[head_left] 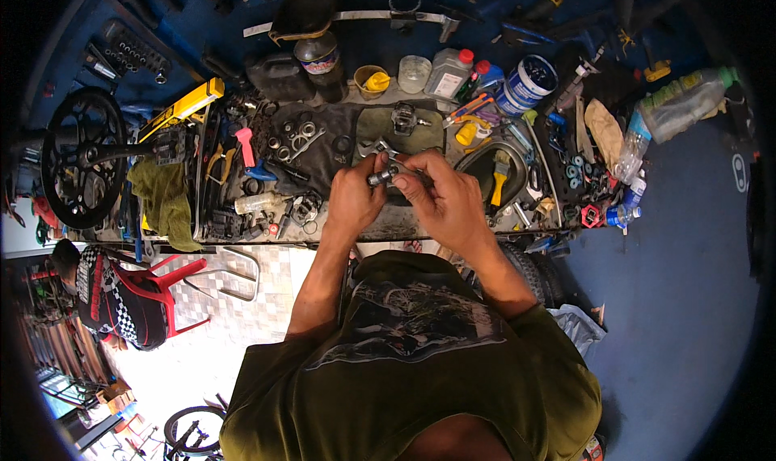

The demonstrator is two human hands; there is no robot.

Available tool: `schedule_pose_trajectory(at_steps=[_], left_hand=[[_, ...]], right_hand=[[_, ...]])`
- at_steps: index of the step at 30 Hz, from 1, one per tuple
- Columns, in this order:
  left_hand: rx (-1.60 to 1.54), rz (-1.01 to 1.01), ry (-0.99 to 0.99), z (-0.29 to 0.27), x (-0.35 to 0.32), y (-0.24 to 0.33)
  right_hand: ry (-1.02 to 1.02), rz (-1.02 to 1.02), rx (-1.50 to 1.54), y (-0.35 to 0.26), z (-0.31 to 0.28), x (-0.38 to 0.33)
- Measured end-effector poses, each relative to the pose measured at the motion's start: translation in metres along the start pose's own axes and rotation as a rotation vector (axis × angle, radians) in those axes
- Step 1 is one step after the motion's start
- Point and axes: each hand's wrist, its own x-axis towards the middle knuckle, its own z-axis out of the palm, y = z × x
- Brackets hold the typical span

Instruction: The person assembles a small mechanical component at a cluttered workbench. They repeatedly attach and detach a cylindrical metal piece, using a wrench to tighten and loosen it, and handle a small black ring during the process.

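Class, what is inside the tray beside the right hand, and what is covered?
A yellow-handled brush lies inside the tray. Anything under the brush is hidden, and the right hand covers part of the tray's left.

I count two hands, left hand (pixel 356 196) and right hand (pixel 449 196), nearer me than the one pedal (pixel 402 120). Left of that pedal I see one pink handle (pixel 246 144), one green cloth (pixel 166 196), one chainring (pixel 87 151); farther left and nearer me, one red chair (pixel 171 282), one person (pixel 128 303). Beyond it I count one yellow bowl (pixel 365 79); to its right, two red caps (pixel 466 55), one bucket (pixel 521 96), one brush (pixel 499 174).
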Motion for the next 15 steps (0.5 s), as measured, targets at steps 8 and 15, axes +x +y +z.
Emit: schedule_pose_trajectory(at_steps=[8, 15], left_hand=[[-0.024, -0.012, -0.026, -0.006, -0.001, 0.008], [0.083, 0.006, -0.016, -0.011, 0.001, 0.008]], right_hand=[[-0.166, -0.032, 0.029, 0.025, -0.041, 0.012], [-0.121, -0.115, 0.056, 0.001, -0.038, 0.019]])
